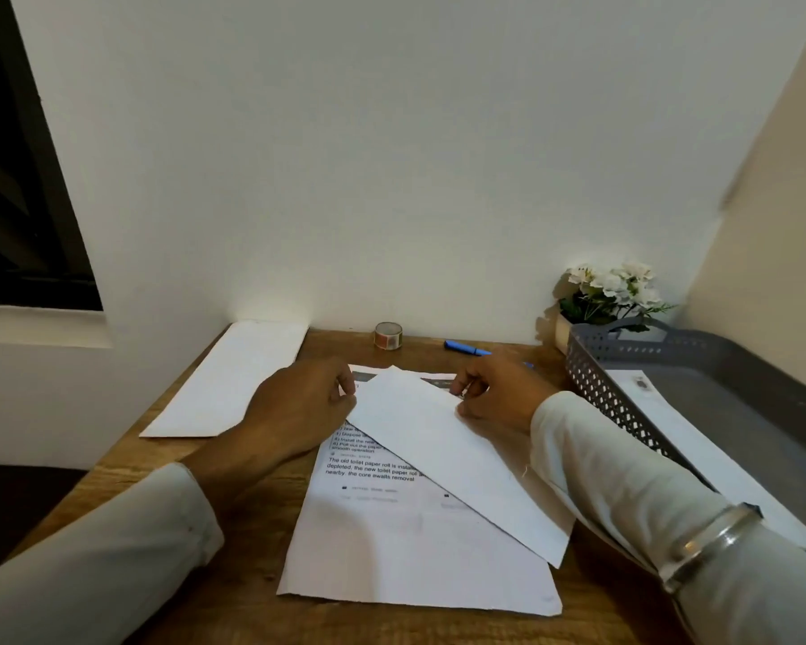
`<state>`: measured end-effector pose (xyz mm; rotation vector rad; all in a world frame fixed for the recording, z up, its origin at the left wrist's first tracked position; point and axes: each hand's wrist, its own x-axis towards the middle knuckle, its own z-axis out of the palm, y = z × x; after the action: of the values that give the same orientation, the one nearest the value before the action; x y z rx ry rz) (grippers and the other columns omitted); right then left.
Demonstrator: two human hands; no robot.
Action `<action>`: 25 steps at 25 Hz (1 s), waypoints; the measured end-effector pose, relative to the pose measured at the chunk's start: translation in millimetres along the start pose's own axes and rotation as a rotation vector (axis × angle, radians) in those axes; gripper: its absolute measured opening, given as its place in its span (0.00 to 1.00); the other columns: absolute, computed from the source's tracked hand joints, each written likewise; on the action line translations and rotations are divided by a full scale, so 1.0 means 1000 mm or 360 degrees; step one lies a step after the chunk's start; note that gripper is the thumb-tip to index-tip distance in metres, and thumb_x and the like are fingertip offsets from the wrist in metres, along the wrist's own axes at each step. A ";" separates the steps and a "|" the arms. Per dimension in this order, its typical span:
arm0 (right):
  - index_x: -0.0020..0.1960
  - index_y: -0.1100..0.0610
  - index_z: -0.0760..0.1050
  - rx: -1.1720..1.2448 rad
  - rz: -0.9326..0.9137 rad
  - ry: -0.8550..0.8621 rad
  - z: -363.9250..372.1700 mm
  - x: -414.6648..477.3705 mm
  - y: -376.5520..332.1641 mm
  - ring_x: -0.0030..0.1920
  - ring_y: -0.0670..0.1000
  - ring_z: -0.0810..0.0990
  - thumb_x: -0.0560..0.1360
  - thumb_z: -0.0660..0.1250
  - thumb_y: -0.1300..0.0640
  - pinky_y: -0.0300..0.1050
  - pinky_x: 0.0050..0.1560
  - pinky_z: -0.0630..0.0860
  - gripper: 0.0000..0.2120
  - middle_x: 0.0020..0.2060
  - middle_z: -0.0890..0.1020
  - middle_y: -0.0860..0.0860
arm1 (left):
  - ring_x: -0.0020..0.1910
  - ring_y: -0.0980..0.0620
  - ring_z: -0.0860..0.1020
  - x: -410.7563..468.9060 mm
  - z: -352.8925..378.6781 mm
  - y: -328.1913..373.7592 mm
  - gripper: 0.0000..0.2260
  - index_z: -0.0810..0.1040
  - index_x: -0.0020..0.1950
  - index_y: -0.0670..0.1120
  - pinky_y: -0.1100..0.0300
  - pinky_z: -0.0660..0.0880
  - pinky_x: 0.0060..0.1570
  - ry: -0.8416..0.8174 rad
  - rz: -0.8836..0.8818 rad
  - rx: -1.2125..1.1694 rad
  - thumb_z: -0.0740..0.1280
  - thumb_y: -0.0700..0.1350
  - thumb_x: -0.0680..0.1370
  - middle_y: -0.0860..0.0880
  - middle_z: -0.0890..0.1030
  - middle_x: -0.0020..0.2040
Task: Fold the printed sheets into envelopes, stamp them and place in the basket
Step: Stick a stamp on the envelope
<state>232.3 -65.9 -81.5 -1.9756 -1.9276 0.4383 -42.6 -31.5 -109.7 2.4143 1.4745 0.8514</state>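
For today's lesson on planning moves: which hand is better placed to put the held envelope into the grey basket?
Right. The grey basket sits beside the right hand, which pinches the far edge of the envelope. The left hand would probably have to cross the body.

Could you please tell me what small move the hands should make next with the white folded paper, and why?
Probably press the folded paper flat and crease it: both the left hand and right hand pinch its far end, and it lies askew over the printed sheet, not yet in the basket.
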 end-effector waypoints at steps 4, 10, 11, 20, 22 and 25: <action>0.54 0.43 0.79 -0.0387 -0.0083 0.0003 0.002 0.001 -0.010 0.50 0.47 0.81 0.73 0.72 0.53 0.43 0.51 0.79 0.11 0.51 0.83 0.43 | 0.47 0.60 0.72 -0.005 0.005 0.000 0.06 0.80 0.54 0.56 0.64 0.66 0.44 0.0042 0.0224 0.0206 0.67 0.52 0.79 0.59 0.78 0.53; 0.62 0.48 0.79 -0.0581 -0.0857 -0.0034 0.044 0.003 -0.051 0.60 0.54 0.78 0.80 0.59 0.55 0.52 0.58 0.76 0.16 0.60 0.81 0.48 | 0.53 0.58 0.75 -0.008 0.016 -0.007 0.08 0.83 0.56 0.56 0.64 0.67 0.46 0.0087 0.0242 0.0229 0.66 0.52 0.80 0.59 0.80 0.55; 0.63 0.50 0.79 -0.0637 -0.0915 -0.0043 0.049 0.006 -0.051 0.60 0.54 0.78 0.80 0.58 0.55 0.53 0.59 0.76 0.16 0.60 0.81 0.48 | 0.53 0.59 0.74 -0.008 0.018 -0.009 0.09 0.83 0.56 0.56 0.65 0.66 0.46 0.0086 0.0252 0.0241 0.66 0.52 0.80 0.59 0.80 0.55; 0.64 0.48 0.78 -0.0541 -0.0764 0.0103 0.050 0.039 -0.026 0.58 0.54 0.76 0.82 0.56 0.53 0.52 0.58 0.74 0.16 0.60 0.81 0.46 | 0.60 0.50 0.76 0.013 0.025 0.000 0.15 0.82 0.63 0.51 0.52 0.75 0.57 -0.0049 0.0506 0.0478 0.59 0.48 0.82 0.53 0.80 0.63; 0.66 0.48 0.78 -0.0521 -0.0753 0.0113 0.050 0.040 -0.024 0.59 0.54 0.76 0.83 0.57 0.53 0.52 0.58 0.74 0.16 0.60 0.81 0.46 | 0.60 0.50 0.74 0.024 0.029 0.001 0.17 0.80 0.66 0.53 0.50 0.74 0.59 -0.0124 0.0532 0.0445 0.56 0.51 0.83 0.53 0.79 0.64; 0.67 0.48 0.78 -0.0522 -0.0729 0.0095 0.049 0.041 -0.023 0.61 0.54 0.76 0.82 0.54 0.52 0.53 0.61 0.74 0.18 0.62 0.81 0.46 | 0.57 0.49 0.78 0.015 0.019 0.000 0.12 0.83 0.60 0.50 0.52 0.77 0.56 -0.0075 0.0572 0.0486 0.64 0.47 0.81 0.51 0.82 0.58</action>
<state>190.7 -22.9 -114.4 -1.6114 -2.4411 -0.0618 -26.3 -15.9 -119.4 2.9649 1.2494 0.6634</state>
